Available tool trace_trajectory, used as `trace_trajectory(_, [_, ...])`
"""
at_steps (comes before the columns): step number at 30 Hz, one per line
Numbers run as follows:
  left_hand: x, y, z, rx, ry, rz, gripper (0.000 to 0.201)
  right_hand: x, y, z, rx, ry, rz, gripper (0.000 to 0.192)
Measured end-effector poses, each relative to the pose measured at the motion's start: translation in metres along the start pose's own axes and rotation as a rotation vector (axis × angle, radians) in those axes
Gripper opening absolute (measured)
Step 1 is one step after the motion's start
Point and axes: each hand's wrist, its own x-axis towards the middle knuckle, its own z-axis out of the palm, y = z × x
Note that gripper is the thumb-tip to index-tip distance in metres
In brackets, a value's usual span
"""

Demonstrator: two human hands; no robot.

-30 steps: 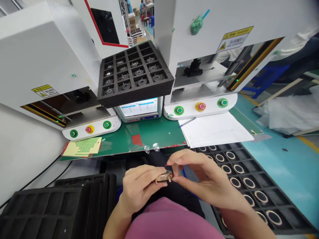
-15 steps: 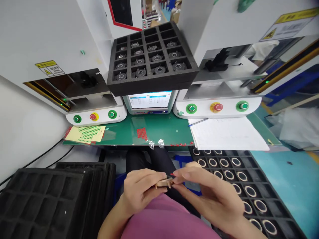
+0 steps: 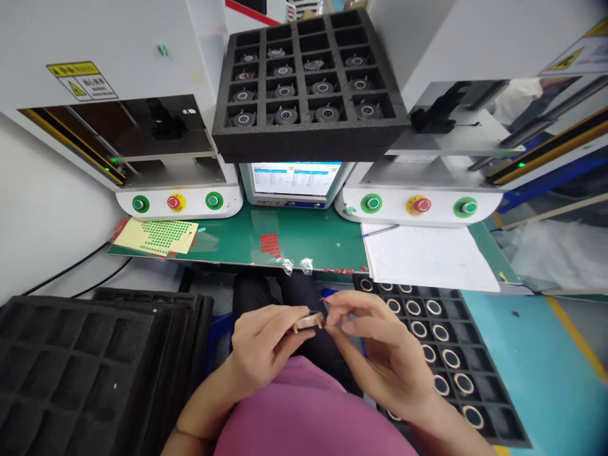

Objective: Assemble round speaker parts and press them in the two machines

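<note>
In my left hand [image 3: 263, 342], a rose-gold watch case [image 3: 308, 322] is pinched on edge between fingers and thumb, with its lugs pointing down and to the right. My right hand [image 3: 380, 345] is closed close against the right end of the case, its thumb tip by the lugs. A small red sticker [image 3: 325, 299] shows at its index fingertip; the exact grip on it is hard to make out. Both hands are above my lap, below the front edge of the green bench [image 3: 223, 244].
A black foam tray of watch bodies [image 3: 308, 140] stands over a monitor [image 3: 294, 180], between two press machines. Red stickers [image 3: 270, 244], a yellow sticker sheet [image 3: 156, 235] and papers [image 3: 427, 256] lie on the bench. Foam trays [image 3: 61, 361] stack left; a ring-filled tray [image 3: 484, 396] is at right.
The view has shifted. My right index finger and the red sticker have lifted away from the watch case, while the thumb stays near its lugs. My left hand still holds the case.
</note>
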Motion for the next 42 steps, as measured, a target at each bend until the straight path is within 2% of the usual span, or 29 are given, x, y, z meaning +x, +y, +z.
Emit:
trace_trajectory(4, [-0.002,-0.002,0.007,0.051,0.043,-0.037,0.014,-0.004,0.000,0.004,0.068,0.053,0.032,0.046])
trace_trajectory(7, [-0.004,-0.010,0.010,0.116,0.146,-0.215,0.013,-0.007,0.004,0.003,0.187,0.095,0.078,0.050])
trace_trajectory(9, [-0.006,-0.015,0.011,0.093,0.212,-0.340,0.013,-0.006,0.011,0.005,0.181,0.194,0.063,0.052])
trace_trajectory(11, [-0.009,-0.018,0.012,0.031,0.223,-0.396,0.014,-0.004,0.018,0.009,0.113,0.304,0.034,0.055])
trace_trajectory(13, [-0.010,-0.017,0.012,-0.013,0.197,-0.401,0.014,-0.003,0.024,0.015,0.051,0.331,0.028,0.056])
trace_trajectory(19, [-0.009,-0.009,0.012,-0.057,0.154,-0.321,0.010,-0.002,0.023,0.031,-0.043,0.277,0.004,0.051])
trace_trajectory(26, [-0.005,-0.006,0.009,-0.041,0.104,-0.227,0.008,0.000,0.021,0.030,0.003,0.268,0.057,0.043])
trace_trajectory(32, [-0.006,-0.001,0.019,0.006,0.131,-0.191,0.011,-0.002,0.011,0.032,0.085,0.265,0.002,0.048])
trace_trajectory(35, [-0.007,-0.015,0.025,0.084,0.222,-0.260,0.012,-0.008,0.010,0.034,0.156,0.255,0.030,0.047])
trace_trajectory(38, [-0.009,-0.041,0.026,0.024,0.421,-0.545,0.012,-0.014,0.043,0.028,0.101,0.262,0.072,0.039])
trace_trajectory(40, [-0.010,-0.055,0.023,-0.234,0.508,-0.768,0.017,-0.016,0.086,0.022,-0.033,0.281,0.197,0.032])
trace_trajectory(41, [-0.010,-0.059,0.021,-0.384,0.517,-0.848,0.022,-0.015,0.111,0.019,-0.105,0.238,0.320,0.031])
trace_trajectory(42, [-0.011,-0.061,0.019,-0.514,0.505,-0.900,0.026,-0.015,0.135,0.017,-0.123,0.207,0.375,0.031])
